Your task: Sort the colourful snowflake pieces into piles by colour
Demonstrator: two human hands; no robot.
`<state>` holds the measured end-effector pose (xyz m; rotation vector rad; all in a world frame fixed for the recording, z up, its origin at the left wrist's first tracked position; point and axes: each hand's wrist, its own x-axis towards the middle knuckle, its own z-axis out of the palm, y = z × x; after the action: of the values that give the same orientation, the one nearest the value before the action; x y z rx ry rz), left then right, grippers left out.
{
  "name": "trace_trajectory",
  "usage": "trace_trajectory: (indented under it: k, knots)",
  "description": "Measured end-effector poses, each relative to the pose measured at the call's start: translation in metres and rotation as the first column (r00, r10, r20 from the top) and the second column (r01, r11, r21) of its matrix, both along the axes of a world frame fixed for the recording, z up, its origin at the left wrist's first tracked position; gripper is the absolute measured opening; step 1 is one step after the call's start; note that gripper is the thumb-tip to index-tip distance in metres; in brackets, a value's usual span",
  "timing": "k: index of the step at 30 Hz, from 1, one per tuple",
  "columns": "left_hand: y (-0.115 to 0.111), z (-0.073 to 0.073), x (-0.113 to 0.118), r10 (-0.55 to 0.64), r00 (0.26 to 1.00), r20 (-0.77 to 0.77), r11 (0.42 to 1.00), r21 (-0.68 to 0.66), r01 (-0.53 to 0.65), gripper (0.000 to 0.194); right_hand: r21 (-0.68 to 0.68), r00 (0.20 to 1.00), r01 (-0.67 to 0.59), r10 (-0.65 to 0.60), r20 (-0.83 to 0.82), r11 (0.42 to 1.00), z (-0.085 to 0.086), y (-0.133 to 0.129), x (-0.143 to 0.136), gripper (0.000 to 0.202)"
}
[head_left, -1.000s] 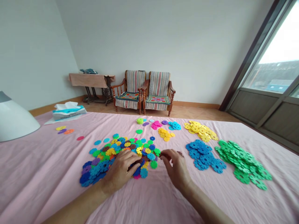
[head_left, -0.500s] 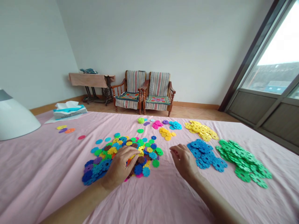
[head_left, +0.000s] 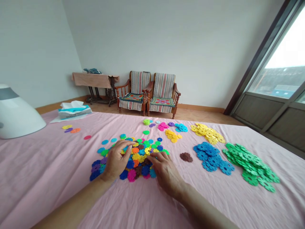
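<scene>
A mixed pile of snowflake discs (head_left: pixel 135 157) in many colours lies on the pink cloth. My left hand (head_left: pixel 116 160) rests over the pile's left part, fingers bent and the thumb tip close to the fingertips. Whatever it holds is too small to make out. From the right, my right hand (head_left: pixel 164 170) reaches into the pile, its fingers drawn together among yellow and brown discs. Its thumb and fingertips are partly hidden. Just right of that hand sits a small heap of brown discs (head_left: pixel 186 157).
Sorted heaps lie to the right: blue discs (head_left: pixel 208 157), green discs (head_left: pixel 250 162) and yellow discs (head_left: pixel 207 133). Smaller pink (head_left: pixel 163 126), light blue (head_left: pixel 181 128) and orange-yellow groups (head_left: pixel 172 136) lie behind. A tissue box (head_left: pixel 75 111) and a white appliance (head_left: pixel 20 116) stand at left.
My right hand has moved left from beside the blue heap into the mixed pile. A brown heap now shows where it was. My left hand has shifted slightly; the view has turned a little.
</scene>
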<state>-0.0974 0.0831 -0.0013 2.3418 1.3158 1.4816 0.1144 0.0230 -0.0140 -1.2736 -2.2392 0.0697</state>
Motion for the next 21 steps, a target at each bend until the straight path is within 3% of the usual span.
trace_trajectory:
  k: [5, 16, 21]
  knots:
    - [0.0040, -0.0029, -0.0031, -0.001, 1.000, 0.004, 0.999, -0.047, 0.002, 0.021, 0.024, 0.996, -0.047, 0.045, 0.072, 0.999, -0.0024, 0.0002, 0.0019, 0.044]
    - [0.0064, -0.0059, -0.0029, -0.050, 0.998, -0.040, 0.995, -0.092, 0.046, 0.020, 0.070, 1.000, -0.014, 0.014, 0.004, 0.997, -0.0098, 0.0009, 0.0021, 0.023]
    - [0.0072, -0.0060, -0.0035, -0.029, 0.999, -0.036, 0.996, -0.090, 0.025, 0.020, 0.076, 0.999, -0.032, 0.031, 0.010, 0.997, -0.0059, -0.0016, 0.0010, 0.031]
